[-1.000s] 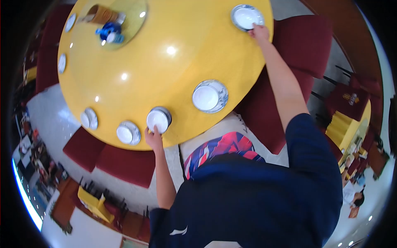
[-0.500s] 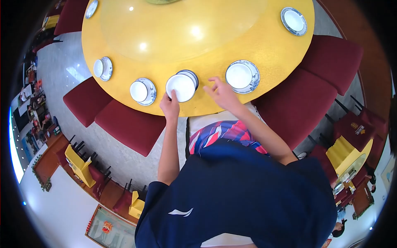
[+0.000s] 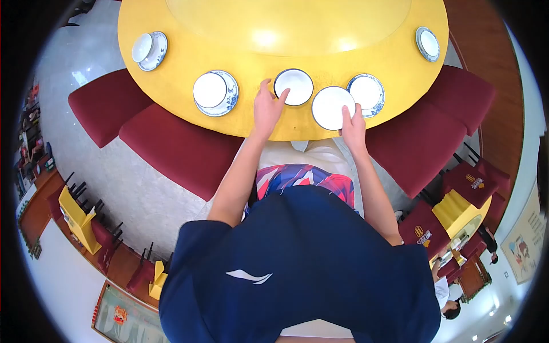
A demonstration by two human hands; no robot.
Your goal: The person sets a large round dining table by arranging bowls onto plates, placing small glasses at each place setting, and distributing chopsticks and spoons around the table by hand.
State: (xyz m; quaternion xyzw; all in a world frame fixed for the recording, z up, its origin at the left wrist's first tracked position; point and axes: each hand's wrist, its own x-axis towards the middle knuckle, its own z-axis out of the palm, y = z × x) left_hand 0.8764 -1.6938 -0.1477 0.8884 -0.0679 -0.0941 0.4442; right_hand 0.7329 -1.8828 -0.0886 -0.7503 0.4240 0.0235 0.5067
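Observation:
My right hand point(image 3: 353, 127) grips a white bowl point(image 3: 331, 108) by its near right edge, thumb on top. That bowl is over the table's front edge and overlaps the view of a blue-patterned plate point(image 3: 374, 108) with another white bowl point(image 3: 365, 92) on it. My left hand point(image 3: 269, 111) is at the left side of a dark-rimmed white dish point(image 3: 294, 86) on the yellow table point(image 3: 240, 63). Its fingers are apart, with the thumb over the rim; whether it touches the dish I cannot tell.
Left along the edge are a bowl point(image 3: 210, 90) on a patterned plate and a tilted bowl point(image 3: 142, 47) on another. A further setting point(image 3: 428, 43) is at the far right. Maroon chairs point(image 3: 180, 148) stand close on both sides. A glassy turntable point(image 3: 297, 23) covers the table's centre.
The white bowl has passed from my left hand to my right and moved right, off the stacked dish. My left hand now reaches beside the dish left behind. The view has shifted.

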